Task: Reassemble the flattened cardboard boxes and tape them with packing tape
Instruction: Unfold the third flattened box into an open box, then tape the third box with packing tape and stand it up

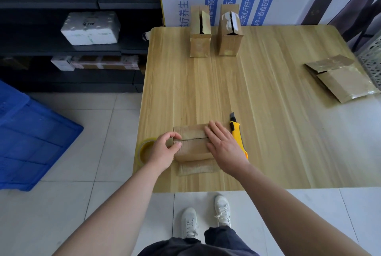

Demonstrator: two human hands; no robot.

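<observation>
On table (268, 132), both hands press box (192, 148) flaps shut.

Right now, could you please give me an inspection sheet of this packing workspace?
Surface: wooden table, bare in the middle.
Job's things: cardboard box at the near edge, flaps closed with the seam showing; tape roll to its left; two standing boxes at the far edge; flattened boxes at right.
Clutter: yellow utility knife beside the box.
Fingers: left hand grips the box's left end; right hand lies flat on its flaps.
Cables: nothing seen.
Surroundings: dark shelving, blue crate, tiled floor.
</observation>
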